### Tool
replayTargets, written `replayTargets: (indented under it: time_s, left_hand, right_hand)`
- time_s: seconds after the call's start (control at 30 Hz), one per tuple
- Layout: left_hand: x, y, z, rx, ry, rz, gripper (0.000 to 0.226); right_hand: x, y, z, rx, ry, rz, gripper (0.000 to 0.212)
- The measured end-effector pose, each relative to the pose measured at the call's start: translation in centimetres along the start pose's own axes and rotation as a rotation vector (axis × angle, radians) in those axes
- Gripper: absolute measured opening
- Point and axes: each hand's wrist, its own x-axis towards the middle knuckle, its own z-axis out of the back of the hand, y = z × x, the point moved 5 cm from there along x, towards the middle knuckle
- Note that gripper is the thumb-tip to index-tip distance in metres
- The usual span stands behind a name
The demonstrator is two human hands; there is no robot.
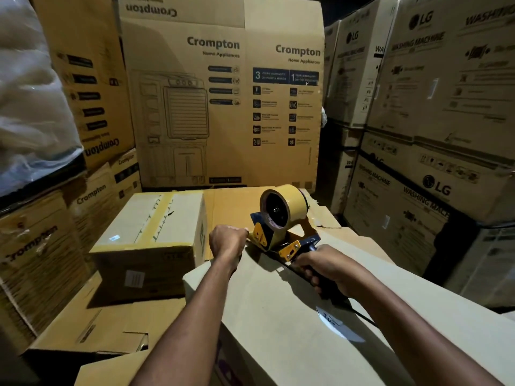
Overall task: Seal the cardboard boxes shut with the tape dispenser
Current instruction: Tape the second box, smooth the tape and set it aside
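Both hands work on top of a plain cardboard box (267,324) close in front. The right hand (328,270), at 1 o'clock, has its fingers wrapped around the dark handle of the tape dispenser (281,235). The left hand (228,239), at 12 o'clock, is curled into a fist at the box's far edge and touches the dispenser's front end; I cannot tell whether it pinches the tape. The dispenser sits tilted on the far part of the box top, its yellow tape roll (289,203) raised behind. A white label (335,325) lies on the box top near the right forearm. At 10 o'clock a smaller box (145,235) stands with a strip of tape along its top seam, resting on flattened cardboard (83,324). Farther off, a tall Crompton carton (223,112) stands at 12 o'clock, LG washing machine cartons (446,87) are stacked at 2 o'clock, and more Crompton boxes (36,246) sit at 9 o'clock.
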Motion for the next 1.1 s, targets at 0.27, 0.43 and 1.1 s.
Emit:
replayTargets:
  time_s: [0.27, 0.43, 1.1]
  left_hand:
    - [0.9, 0.8, -0.5, 0.091, -0.005, 0.062, 0.023]
    - [1.5, 1.1, -0.6, 0.14, 0.024, 0.118, 0.022]
    - [-2.5, 0.1, 0.2, 0.524, 0.269, -0.417, 0.032]
  right_hand:
    - [0.5, -0.2, -0.3, -0.021, 0.0, -0.021, 0.021]
    - [0.7, -0.3, -0.3, -0.026, 0.01, -0.027, 0.019]
    - [0.6, -0.7, -0.4, 0.003, 0.289, -0.027, 0.015]
